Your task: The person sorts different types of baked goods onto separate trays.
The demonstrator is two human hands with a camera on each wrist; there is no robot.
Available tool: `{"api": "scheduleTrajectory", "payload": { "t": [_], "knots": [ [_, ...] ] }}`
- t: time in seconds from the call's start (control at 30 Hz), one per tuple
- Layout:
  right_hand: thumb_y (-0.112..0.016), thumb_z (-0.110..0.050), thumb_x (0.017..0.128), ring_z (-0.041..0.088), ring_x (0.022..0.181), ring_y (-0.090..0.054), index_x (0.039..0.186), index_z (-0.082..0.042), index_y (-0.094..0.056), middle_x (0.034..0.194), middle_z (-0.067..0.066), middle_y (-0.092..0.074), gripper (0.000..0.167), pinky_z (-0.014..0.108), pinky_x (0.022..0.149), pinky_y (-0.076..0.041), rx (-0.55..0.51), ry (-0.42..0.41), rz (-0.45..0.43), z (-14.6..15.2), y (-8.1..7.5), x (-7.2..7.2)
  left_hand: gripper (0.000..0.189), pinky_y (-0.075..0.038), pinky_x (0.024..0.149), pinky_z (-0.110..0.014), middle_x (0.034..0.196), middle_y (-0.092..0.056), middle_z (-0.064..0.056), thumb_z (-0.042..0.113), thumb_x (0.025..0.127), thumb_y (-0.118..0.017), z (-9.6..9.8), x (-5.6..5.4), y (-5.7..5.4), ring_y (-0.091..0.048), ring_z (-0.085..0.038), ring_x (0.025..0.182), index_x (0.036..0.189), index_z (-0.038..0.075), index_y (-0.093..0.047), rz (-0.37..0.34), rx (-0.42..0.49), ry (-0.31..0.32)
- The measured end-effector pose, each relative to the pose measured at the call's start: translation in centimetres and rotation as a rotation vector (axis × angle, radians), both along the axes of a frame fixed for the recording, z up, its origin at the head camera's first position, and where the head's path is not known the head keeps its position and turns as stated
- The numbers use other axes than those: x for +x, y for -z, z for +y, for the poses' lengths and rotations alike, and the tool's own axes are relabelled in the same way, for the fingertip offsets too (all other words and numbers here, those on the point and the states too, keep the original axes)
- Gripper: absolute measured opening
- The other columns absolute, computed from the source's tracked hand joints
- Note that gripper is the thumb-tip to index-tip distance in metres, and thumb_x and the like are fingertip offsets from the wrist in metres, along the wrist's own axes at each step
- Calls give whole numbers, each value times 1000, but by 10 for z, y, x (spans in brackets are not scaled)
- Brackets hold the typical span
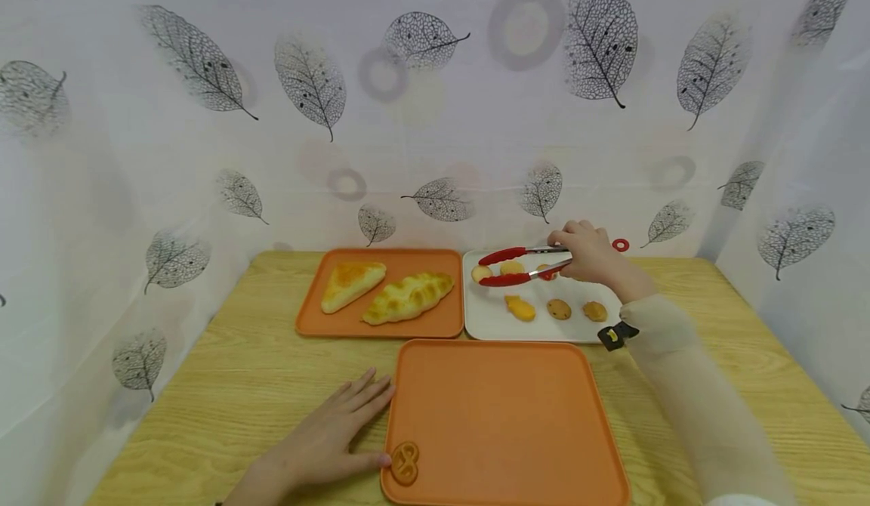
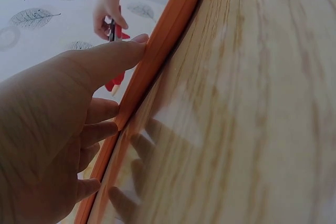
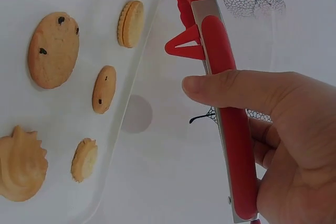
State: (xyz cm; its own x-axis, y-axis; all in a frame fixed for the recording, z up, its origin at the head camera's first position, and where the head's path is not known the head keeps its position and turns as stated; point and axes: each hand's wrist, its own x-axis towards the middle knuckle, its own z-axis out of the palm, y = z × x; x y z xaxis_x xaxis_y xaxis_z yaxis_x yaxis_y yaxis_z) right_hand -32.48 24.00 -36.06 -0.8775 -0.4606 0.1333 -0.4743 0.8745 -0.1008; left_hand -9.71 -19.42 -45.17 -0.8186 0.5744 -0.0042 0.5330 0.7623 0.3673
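My right hand point(image 1: 590, 253) grips red-and-silver tongs point(image 3: 235, 145) by the handles, thumb on one side and fingers on the other. Above the white tray point(image 1: 491, 323), the tongs' red tips stand apart, overlapping a small round cookie point(image 1: 482, 273) at its left end in the head view. Several other cookies lie on that tray, among them a raisin-dotted one point(image 3: 53, 51) and a swirled one point(image 3: 23, 166). My left hand point(image 1: 329, 434), fingers extended, touches the left rim of the near orange tray point(image 1: 503, 415). A pretzel cookie point(image 1: 405, 463) lies in that tray's near left corner.
Behind and to the left, another orange tray point(image 1: 450, 326) bears a triangular bread point(image 1: 350, 285) and a braided bread point(image 1: 409, 298). All three trays sit close together on a wooden table point(image 1: 231, 377). A leaf-patterned curtain point(image 1: 421, 136) encloses the back and sides.
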Motion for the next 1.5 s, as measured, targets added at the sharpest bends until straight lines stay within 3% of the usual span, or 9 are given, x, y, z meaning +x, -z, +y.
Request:
{"api": "scheduleTrajectory", "payload": {
  "t": [0.43,0.97,1.2,1.5],
  "knots": [
    [-80,-12,78,41,110,-44,119,-6,-62,116,21,-55,45,62,89,-37,27,85,-83,-11,11,-17,87,-27,117,-56,161,-30,-1,69,88,-50,0,-1,1,-18,-27,151,155,20,-27,5,2,0],
    [-83,-18,76,42,112,-44,118,-6,-61,116,22,-55,49,63,92,-38,33,138,-123,-18,20,-24,86,-27,117,-57,161,-29,-2,69,88,-50,-1,-1,1,-19,-28,151,156,20,-27,4,1,5],
    [-85,-20,75,44,112,-45,120,-6,-62,117,23,-56,52,64,91,-39,43,116,-97,-17,19,-15,86,-27,117,-57,161,-29,-3,69,88,-51,-1,-1,2,-19,-29,151,156,20,-27,-1,7,9],
    [-83,-16,76,41,110,-45,122,-7,-61,115,21,-55,51,61,87,-40,31,82,-30,-19,10,8,86,-28,116,-58,160,-30,-3,68,88,-51,-1,-1,1,-20,-29,151,155,20,-28,14,8,10]
  ]
}}
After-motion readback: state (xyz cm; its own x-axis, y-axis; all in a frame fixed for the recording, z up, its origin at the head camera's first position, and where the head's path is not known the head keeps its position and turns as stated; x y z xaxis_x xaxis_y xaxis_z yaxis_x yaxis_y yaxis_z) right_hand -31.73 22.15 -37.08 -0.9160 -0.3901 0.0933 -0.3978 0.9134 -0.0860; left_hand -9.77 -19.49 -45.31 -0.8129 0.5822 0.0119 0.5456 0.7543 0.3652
